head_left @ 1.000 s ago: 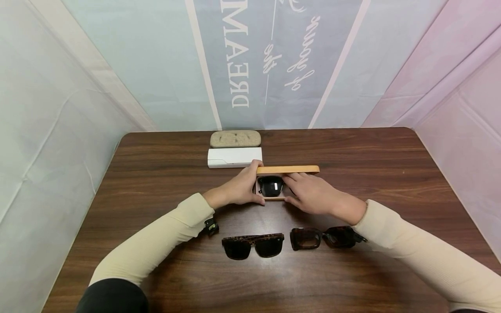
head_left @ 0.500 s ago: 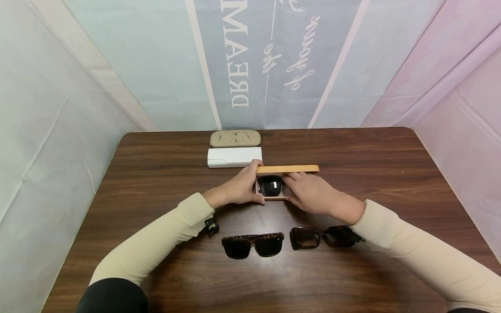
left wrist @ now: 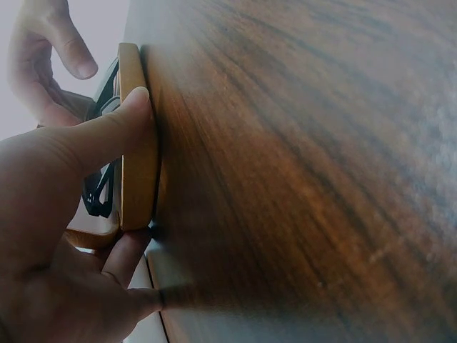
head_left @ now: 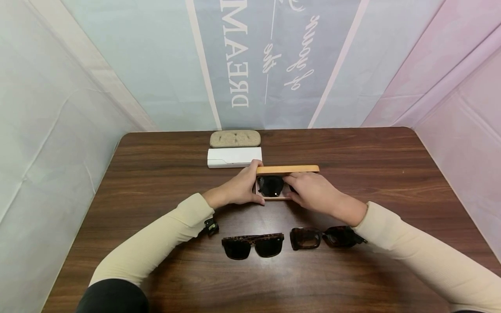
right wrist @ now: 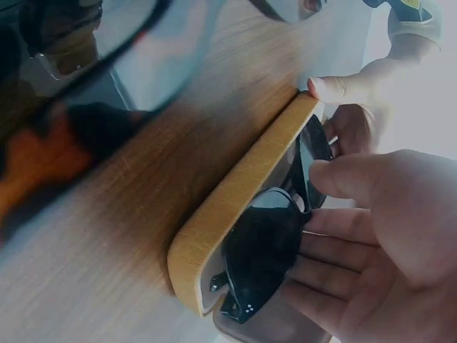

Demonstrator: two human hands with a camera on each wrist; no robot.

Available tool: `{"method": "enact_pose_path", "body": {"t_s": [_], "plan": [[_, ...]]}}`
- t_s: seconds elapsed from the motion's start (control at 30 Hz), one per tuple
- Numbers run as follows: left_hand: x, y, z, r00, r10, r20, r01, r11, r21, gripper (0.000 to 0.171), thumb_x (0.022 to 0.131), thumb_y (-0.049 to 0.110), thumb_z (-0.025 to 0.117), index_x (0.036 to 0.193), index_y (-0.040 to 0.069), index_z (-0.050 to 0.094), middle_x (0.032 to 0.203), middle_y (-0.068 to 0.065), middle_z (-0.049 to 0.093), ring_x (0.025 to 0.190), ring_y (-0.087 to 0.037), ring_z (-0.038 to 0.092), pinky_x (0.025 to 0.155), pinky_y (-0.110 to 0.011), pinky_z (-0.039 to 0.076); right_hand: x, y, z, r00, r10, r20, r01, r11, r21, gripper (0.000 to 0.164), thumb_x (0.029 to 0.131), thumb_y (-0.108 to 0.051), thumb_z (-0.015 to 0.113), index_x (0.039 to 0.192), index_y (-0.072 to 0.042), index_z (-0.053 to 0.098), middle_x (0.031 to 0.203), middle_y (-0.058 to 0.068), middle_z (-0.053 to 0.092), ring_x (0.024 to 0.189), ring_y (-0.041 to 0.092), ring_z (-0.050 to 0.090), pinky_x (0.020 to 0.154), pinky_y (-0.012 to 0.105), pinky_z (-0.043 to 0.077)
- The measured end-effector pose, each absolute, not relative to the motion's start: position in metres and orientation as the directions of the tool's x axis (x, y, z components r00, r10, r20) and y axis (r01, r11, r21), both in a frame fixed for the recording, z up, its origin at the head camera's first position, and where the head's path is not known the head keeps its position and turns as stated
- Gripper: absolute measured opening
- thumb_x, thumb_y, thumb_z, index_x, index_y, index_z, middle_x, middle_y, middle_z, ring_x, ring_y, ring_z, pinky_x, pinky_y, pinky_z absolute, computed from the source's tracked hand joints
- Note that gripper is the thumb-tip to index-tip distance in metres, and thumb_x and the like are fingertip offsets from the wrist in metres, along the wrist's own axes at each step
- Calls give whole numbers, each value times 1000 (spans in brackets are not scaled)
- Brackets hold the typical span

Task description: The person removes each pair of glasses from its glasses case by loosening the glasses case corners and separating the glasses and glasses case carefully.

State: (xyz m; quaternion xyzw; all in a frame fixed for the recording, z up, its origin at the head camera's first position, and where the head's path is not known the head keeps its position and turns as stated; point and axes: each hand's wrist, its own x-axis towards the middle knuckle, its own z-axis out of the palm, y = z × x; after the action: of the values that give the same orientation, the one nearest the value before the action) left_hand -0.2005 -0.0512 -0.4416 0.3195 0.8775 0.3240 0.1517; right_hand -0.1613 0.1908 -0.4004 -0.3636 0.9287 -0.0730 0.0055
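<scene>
A tan glasses case (head_left: 287, 169) stands open at mid-table, its lid raised at the back. Black sunglasses (head_left: 270, 186) lie inside, lenses toward me; the right wrist view shows both dark lenses (right wrist: 263, 239). My left hand (head_left: 242, 186) grips the left end of the case, with the thumb on the front wall (left wrist: 139, 171) and fingers behind. Over the case's right half, my right hand (head_left: 315, 191) reaches in and pinches the sunglasses near the bridge, thumb and fingers on either side. That hand hides the right lens in the head view.
Behind the case, a white glasses case (head_left: 235, 157) and a beige fabric glasses case (head_left: 235, 138) sit in a row. Tortoiseshell sunglasses (head_left: 253, 246) lie folded in front. Brown-framed sunglasses (head_left: 306, 238) lie near my right sleeve (head_left: 381, 226).
My right thumb has moved slightly inward over the case's front edge. The sunglasses have tilted a little, and the bright reflection on the left lens has gone. My left hand stays put.
</scene>
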Motion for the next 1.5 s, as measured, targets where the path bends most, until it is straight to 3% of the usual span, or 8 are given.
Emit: {"method": "enact_pose_path", "body": {"t_s": [0.4, 0.77, 1.2, 1.5], "plan": [[-201, -51, -442, -746, 664, -46, 467, 571, 675, 101, 74, 25, 94, 143, 0, 25, 128, -18, 53, 121, -28, 54, 104, -40, 44, -161, 188, -407, -776, -613, 148, -629, 770, -110, 6, 92, -12, 77, 93, -9, 72, 80, 1, 69, 67, 20, 67, 56, 42, 54], [-201, -51, -442, -752, 658, -48, 458, 573, 679, 102, 73, 25, 95, 143, 0, 25, 127, -18, 54, 123, -29, 53, 107, -40, 42, -162, 182, -411, -759, -602, 248, -626, 779, -24, 24, 87, -5, 75, 72, -11, 57, 59, 0, 55, 51, 19, 57, 41, 40, 45], [-200, -50, -441, -758, 649, -70, 443, 590, 675, 102, 74, 25, 94, 144, -1, 24, 130, -18, 51, 124, -28, 52, 106, -40, 42, -160, 179, -413, -784, -573, 238, -604, 793, -78, 22, 86, -8, 78, 80, -11, 58, 60, -1, 54, 48, 17, 52, 41, 39, 44], [-200, -51, -441, -756, 651, -64, 448, 586, 675, 101, 74, 25, 94, 144, -1, 25, 129, -17, 51, 122, -28, 52, 105, -40, 42, -159, 180, -411, -779, -577, 245, -613, 783, -106, 22, 88, -6, 76, 76, -13, 59, 63, -1, 57, 51, 15, 53, 44, 38, 46]]}}
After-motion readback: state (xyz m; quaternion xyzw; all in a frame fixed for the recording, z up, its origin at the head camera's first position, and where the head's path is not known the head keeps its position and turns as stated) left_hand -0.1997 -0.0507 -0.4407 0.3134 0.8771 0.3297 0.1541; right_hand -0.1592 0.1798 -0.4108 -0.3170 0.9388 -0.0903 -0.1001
